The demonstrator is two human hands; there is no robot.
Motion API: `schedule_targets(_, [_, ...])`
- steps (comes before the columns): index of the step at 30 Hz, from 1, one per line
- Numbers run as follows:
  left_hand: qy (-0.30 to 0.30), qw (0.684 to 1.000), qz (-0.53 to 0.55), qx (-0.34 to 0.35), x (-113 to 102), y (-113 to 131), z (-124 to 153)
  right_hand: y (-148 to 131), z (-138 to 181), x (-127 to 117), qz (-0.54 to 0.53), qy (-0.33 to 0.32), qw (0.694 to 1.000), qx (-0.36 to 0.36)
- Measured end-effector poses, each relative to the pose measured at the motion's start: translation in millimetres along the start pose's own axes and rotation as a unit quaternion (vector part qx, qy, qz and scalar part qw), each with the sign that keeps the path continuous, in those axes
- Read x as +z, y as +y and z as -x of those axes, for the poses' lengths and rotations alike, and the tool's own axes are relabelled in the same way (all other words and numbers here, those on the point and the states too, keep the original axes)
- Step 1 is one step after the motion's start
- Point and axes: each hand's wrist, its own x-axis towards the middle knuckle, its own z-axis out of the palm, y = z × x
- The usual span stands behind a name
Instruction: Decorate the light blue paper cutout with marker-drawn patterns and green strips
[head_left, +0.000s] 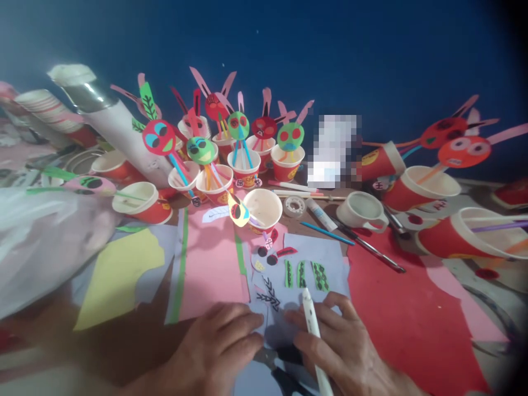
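Note:
My left hand has its fingers bent together at the edge of a blue-grey paper, gripping it. My right hand has a white marker pen between its fingers, tip pointing away from me, while its other fingertips touch the same paper. Black-handled scissors lie between my wrists, partly covered by the right hand. Just beyond my fingers are green strips with black patterns, a cutout with black leaf-like lines and a small red-and-black cutout.
Behind stand several red-and-white paper cups with paper faces on straws. A nearer cup has a yellow paper face. Pink paper and yellow paper lie left, red paper right. A white mug and black pen are beyond.

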Motion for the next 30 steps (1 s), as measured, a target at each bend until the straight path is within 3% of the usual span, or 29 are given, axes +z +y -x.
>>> schedule_targets(3, [0.022,1.000,-0.013,0.000,7,3,1,1,-1,4,0.014,0.017,1.000,0.007])
schedule_targets(8, [-0.005,1.000,-0.009,-0.029,-2,0,-7,-1,-5,9,0.018,0.020,0.999,0.016])
schedule_targets(12, [0.037,0.999,-0.003,-0.023,-6,-4,-10,-6,-10,5,-0.018,-0.009,0.999,-0.026])
schedule_targets(16, [0.042,0.999,-0.010,-0.015,-12,-10,-14,-4,-16,-2,-0.035,0.005,0.999,-0.001])
schedule_targets(21, [0.037,0.999,-0.005,-0.021,-15,-11,-18,1,-15,1,-0.013,-0.053,0.999,-0.003])
schedule_targets(30, [0.013,1.000,0.010,-0.006,-10,-23,-20,-5,-4,5,0.045,0.008,0.997,0.067])
